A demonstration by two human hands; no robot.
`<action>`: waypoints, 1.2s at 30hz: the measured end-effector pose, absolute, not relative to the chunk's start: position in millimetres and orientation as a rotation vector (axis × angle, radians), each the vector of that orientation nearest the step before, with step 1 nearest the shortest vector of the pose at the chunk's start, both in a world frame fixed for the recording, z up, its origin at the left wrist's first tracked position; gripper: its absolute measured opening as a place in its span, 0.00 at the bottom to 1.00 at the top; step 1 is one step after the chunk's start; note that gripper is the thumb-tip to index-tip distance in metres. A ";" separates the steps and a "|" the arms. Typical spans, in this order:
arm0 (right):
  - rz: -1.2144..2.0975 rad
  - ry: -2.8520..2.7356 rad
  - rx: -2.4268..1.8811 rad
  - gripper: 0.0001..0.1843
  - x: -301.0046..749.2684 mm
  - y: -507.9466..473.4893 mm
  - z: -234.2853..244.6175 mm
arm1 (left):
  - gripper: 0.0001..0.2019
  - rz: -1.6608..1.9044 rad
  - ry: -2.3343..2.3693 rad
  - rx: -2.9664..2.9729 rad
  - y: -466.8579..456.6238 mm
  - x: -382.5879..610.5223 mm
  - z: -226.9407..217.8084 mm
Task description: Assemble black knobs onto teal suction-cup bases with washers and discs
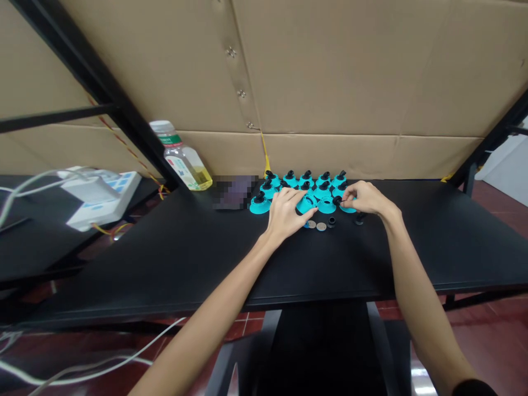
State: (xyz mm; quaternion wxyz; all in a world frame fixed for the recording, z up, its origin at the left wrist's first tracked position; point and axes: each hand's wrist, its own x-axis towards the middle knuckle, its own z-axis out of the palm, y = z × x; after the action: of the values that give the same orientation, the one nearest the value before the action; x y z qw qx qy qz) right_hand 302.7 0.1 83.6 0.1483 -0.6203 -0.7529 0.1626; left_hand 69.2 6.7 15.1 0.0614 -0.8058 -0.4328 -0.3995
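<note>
Right hand [365, 199] pinches small black knob [337, 201] at fingertips, knob lying at its 9 o'clock, toward left hand [284, 214]. Left hand covers tilted teal base [307, 204]; can't tell if gripped. Coins [320, 226] and black cap [331, 221] sit between hands. Knobbed teal bases [305, 179] at 12 o'clock; bottle [181, 159] at 10 o'clock.
</note>
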 end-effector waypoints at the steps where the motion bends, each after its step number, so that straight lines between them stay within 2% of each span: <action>1: 0.450 -2.176 -1.782 0.07 302.3 0.1 83.3 | 0.20 -1.206 -1.310 -2.439 6.7 69.2 15.0; 9: 0.519 -2.308 -1.974 0.09 294.0 -0.1 79.9 | 0.20 -1.204 -1.336 -2.459 7.0 69.6 14.8; 17: 0.424 -2.347 -2.092 0.11 292.9 -0.5 80.5 | 0.23 -1.224 -1.343 -2.466 6.6 70.3 16.9; 26: 0.482 -2.329 -2.084 0.08 292.9 -4.6 86.0 | 0.23 -1.485 -1.491 -2.498 2.9 68.3 28.2; 30: 0.392 -2.311 -2.110 0.11 297.7 -5.9 89.0 | 0.25 -1.604 -1.711 -2.561 4.3 66.7 31.9; 33: 0.300 -2.293 -1.898 0.13 294.6 -10.1 92.7 | 0.23 -1.663 -1.853 -2.600 6.9 63.4 34.8; 36: 0.376 -2.320 -1.535 0.17 275.5 -16.9 91.9 | 0.21 -1.651 -2.041 -2.585 8.4 58.9 37.6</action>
State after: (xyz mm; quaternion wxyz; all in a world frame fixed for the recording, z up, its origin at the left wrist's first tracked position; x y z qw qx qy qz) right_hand 275.5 -16.9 91.9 0.1664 -0.5393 -0.8148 0.1322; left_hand 58.9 8.4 37.6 -0.2682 -0.6760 -0.5337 -0.4317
